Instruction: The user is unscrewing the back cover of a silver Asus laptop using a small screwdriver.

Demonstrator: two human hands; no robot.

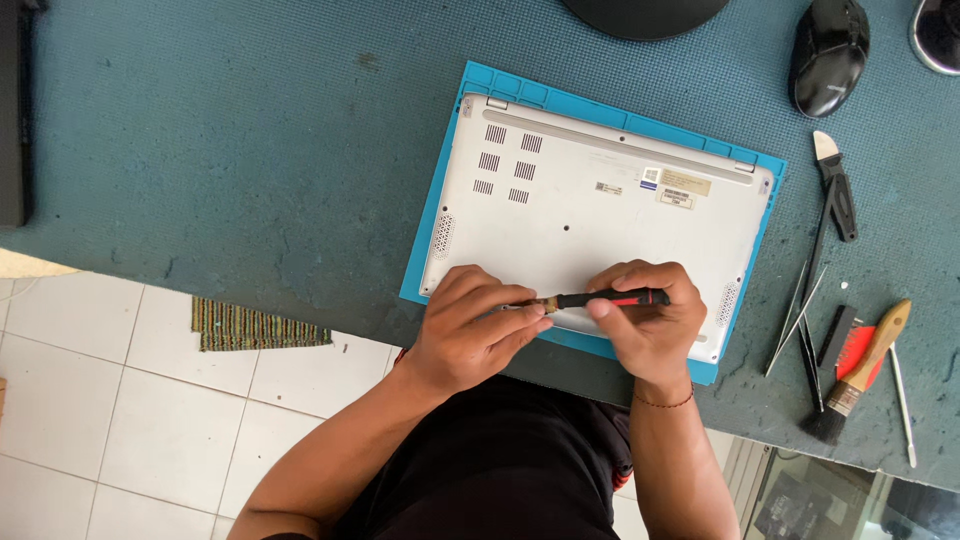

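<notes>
A silver laptop (590, 210) lies upside down on a blue work mat (600, 110) on the teal desk (250, 150). My right hand (650, 325) grips the black and red handle of a small screwdriver (600, 298), which it holds level over the laptop's near edge. My left hand (470, 330) pinches the screwdriver's metal end between thumb and fingers. Both hands hover at the laptop's front edge, and the tip itself is hidden by my left fingers.
To the right lie a black pry tool (836, 185), tweezers (800, 315), a wooden-handled brush (865, 370), a red and black item (848, 345) and a thin white stick (902, 405). A black mouse (828, 55) sits at the back right. A striped rug (258, 325) is on the tiled floor.
</notes>
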